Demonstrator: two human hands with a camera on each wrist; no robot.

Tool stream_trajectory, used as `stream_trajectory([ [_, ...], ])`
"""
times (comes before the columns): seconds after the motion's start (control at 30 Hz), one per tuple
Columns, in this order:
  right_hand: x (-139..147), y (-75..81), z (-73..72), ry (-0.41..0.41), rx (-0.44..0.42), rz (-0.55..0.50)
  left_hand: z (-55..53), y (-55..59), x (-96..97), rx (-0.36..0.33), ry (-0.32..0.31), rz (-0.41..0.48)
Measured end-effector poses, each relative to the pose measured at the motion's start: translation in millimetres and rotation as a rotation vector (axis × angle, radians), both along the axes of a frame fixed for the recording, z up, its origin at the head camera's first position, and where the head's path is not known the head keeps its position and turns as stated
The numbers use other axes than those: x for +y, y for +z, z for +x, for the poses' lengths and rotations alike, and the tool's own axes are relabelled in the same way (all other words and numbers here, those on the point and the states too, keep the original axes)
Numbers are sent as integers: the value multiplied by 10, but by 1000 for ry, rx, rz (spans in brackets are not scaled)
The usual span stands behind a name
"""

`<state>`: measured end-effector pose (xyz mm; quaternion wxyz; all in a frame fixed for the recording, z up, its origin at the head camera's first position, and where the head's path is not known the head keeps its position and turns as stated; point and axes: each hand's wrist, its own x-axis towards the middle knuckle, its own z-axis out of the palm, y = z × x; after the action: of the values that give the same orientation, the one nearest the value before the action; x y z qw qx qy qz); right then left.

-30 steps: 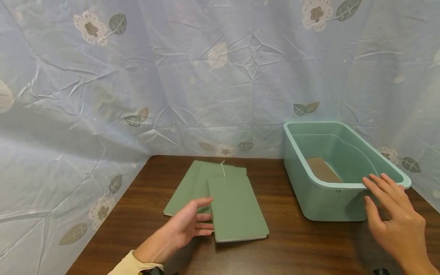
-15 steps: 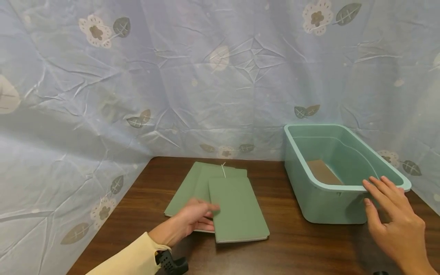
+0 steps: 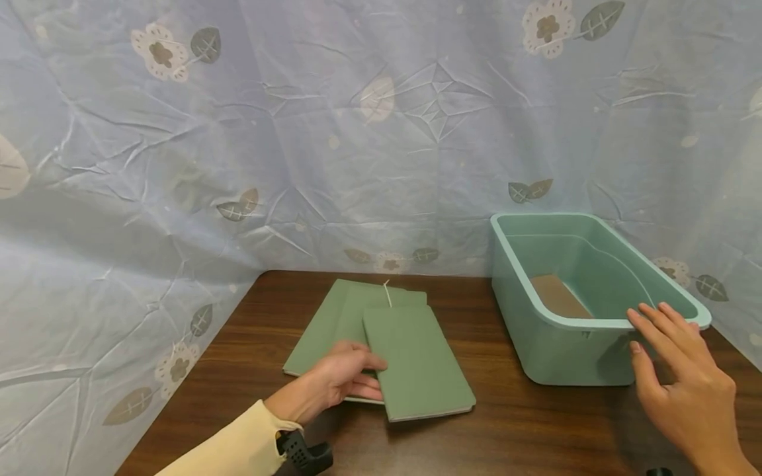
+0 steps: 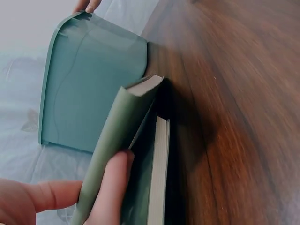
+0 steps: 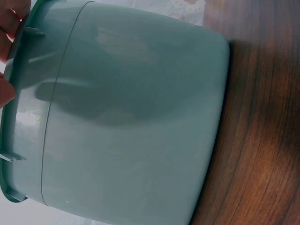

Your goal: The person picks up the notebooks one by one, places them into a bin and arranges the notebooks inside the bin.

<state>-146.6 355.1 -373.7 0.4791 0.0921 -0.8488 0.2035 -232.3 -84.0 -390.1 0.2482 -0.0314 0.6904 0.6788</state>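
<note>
My left hand pinches a slim green notebook at its left edge, thumb on the cover and fingers beneath. In the left wrist view this notebook is tilted up off the book below it, its pale page edges showing. Under and behind it on the table lie other green notebooks, overlapping, partly covered. A thin pale cord sticks out past the top notebook's far edge. My right hand rests with extended fingers on the near rim of a green plastic bin, thumb just below the rim outside.
A flat brown piece lies on the bin's floor. The dark wood table shows bare grain between notebooks and bin. A pale flowered cloth hangs behind and along the sides.
My left hand has gone from spread beside the top notebook to pinching its left edge, and the notebook has shifted slightly right and nearer. My right hand has stayed on the bin rim.
</note>
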Motion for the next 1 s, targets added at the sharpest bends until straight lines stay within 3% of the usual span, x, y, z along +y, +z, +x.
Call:
stream_trajectory([
  [0.2, -5, 14, 13, 4, -18, 1, -5, 47, 30, -4, -49, 122],
  [0.37, -11, 11, 16, -3, -19, -3, 25, 112, 88, 7, -28, 194],
  [0.53, -11, 2, -8, -1, 13, -10, 45, 191, 152, 12, -14, 211],
  [0.7, -4, -7, -13, 8, 17, -16, 3, 343, 192, 37, 26, 202],
  [1.0, -13, 5, 1, 12, 3, -9, -155, 731, 207, 110, 118, 221],
])
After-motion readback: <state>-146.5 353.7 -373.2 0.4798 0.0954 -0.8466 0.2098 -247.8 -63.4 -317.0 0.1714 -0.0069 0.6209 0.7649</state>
